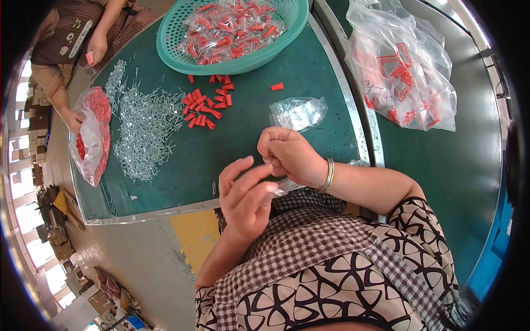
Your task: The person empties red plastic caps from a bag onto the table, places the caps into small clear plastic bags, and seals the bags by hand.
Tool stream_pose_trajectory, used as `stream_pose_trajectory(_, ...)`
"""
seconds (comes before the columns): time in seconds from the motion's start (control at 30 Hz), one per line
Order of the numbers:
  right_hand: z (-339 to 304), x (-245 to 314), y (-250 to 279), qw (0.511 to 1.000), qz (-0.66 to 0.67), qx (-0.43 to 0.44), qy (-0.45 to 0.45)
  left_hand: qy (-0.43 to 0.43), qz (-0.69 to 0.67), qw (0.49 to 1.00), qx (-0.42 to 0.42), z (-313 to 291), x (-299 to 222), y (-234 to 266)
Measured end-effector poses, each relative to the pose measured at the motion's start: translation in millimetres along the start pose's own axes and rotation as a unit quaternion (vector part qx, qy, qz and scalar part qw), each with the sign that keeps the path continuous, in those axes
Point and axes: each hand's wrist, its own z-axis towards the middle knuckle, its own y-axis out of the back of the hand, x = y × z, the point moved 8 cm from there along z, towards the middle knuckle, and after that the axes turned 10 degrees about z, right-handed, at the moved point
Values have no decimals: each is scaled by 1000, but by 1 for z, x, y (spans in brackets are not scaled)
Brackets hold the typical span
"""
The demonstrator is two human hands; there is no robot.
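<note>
My left hand (243, 201) is raised at the table's near edge, its fingers bent, with a bit of clear plastic bag (280, 191) at its thumb. Close against it, my right hand (295, 157) is curled closed; what its fingers hold is hidden. Just beyond the right hand lies a stack of clear plastic bags (299, 113). A loose group of red tapered plugs (205, 105) sits left of these bags, and a single red plug (277, 86) lies apart. Farther left spreads a heap of small metal screws (144, 129).
A green basket (232, 67) of bagged red plugs stands at the far edge. On the right-hand table rests a large clear bag (403, 71) with red print. Across at the left, another person's hand (73, 120) touches a bag of red pieces (96, 138).
</note>
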Motion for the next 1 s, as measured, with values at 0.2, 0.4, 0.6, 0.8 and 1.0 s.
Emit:
stream_pose_trajectory(0.2, -7, 5, -16, 990, -115, 72, -40, 62, -50, 997, 11, 11, 23, -12)
stream_pose_trajectory(0.4, -13, 4, -28, 990, -8, 130, -55, -1, 29, 999, 27, 10, 15, -15)
stream_pose_trajectory(0.6, -10, 4, -23, 997, -38, 41, -59, -19, 85, 995, 46, 7, 12, -22)
stream_pose_trajectory(0.8, 4, 3, -11, 989, 87, 82, -85, 45, 3, 999, -27, 5, 22, -3)
stream_pose_trajectory(1.0, -3, 4, -19, 988, 72, 48, -128, 430, -288, 853, -68, -30, 86, -8)
